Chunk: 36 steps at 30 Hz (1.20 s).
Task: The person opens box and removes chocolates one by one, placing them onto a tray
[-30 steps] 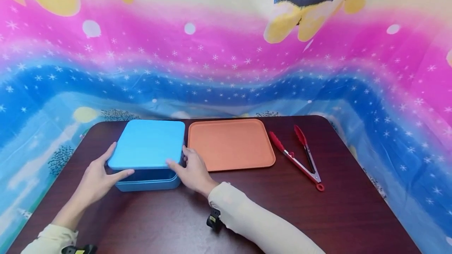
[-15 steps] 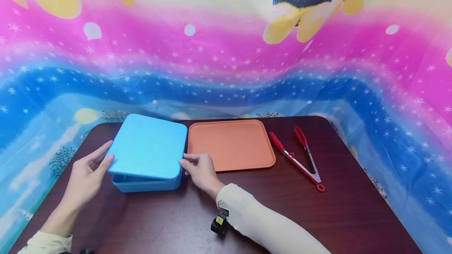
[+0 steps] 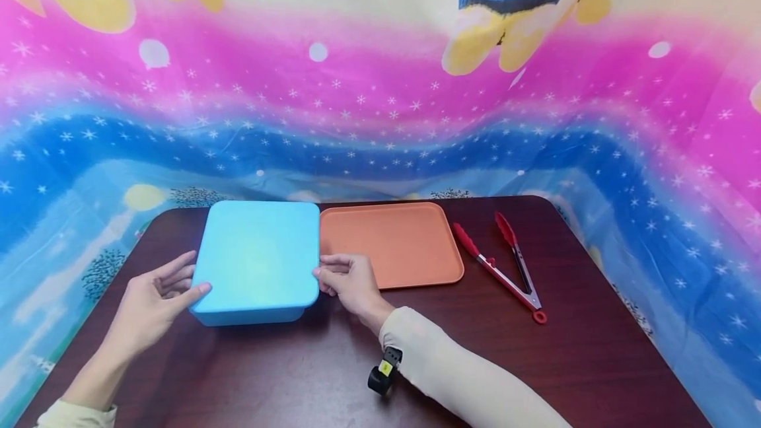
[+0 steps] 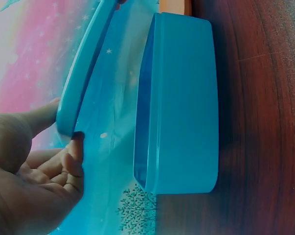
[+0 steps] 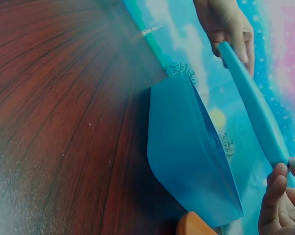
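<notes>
Hovering above the rectangular blue plastic box (image 4: 189,107), the flat, round-cornered blue plastic lid (image 3: 258,256) is pinched by fingers (image 5: 273,193) of the left hand (image 3: 145,309) and right hand (image 3: 355,286).

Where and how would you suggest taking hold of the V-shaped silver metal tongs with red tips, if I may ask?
I would take the silver tongs from above, on the person's side, pinching both arms together just beyond the red ring: they lie spread, joined end toward the person and red tips pointing away, so squeezing there should leave the tips free.
</notes>
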Available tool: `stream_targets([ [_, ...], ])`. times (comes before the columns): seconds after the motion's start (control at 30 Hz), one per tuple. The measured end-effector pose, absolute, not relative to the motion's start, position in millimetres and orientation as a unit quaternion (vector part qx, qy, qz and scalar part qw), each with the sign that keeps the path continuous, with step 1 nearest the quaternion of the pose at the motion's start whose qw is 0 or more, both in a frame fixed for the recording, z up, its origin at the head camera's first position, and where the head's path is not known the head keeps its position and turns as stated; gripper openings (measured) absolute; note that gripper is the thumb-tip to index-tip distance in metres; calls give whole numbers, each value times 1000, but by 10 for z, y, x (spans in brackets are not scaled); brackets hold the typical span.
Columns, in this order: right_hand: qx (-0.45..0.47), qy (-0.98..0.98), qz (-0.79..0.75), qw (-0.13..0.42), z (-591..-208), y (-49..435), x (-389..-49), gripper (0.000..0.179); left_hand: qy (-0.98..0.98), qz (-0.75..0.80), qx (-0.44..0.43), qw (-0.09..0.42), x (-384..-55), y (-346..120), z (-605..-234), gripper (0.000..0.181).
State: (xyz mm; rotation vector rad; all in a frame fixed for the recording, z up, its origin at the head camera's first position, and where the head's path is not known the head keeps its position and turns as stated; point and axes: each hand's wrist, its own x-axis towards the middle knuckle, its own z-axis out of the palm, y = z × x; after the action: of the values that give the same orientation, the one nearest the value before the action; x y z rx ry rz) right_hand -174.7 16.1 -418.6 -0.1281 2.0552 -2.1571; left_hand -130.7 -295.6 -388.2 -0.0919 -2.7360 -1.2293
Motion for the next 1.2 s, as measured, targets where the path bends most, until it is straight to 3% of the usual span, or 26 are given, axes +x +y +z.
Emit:
stream_targets([
  [0.2, -57, 695, -711, 93, -4151, 257, -1724, 30, -924, -380, -38, -13, -1293, -2962, -3901, 77],
  [0.33, -70, 699, -704, 101, -4127, 305, -1689, 27, -928, -368, -43, -40, -1288, -2977, -3901, 79],
  [0.73, -56, 702, -685, 189, -4155, 346, -1582, 17, -928, -360, -54, -73, -1240, -3038, -3954, 65],
  [1.03, -84, 714, -653, 240, -4227, 329, -1451, 12, -895, -412, -44, -166, -1217, -3151, -4009, 56],
  [1.2, -102, 728, -626, 260, -4311, 337, -1377, 14, -861, -444, -80, -234, -1223, -3226, -4096, 45],
])
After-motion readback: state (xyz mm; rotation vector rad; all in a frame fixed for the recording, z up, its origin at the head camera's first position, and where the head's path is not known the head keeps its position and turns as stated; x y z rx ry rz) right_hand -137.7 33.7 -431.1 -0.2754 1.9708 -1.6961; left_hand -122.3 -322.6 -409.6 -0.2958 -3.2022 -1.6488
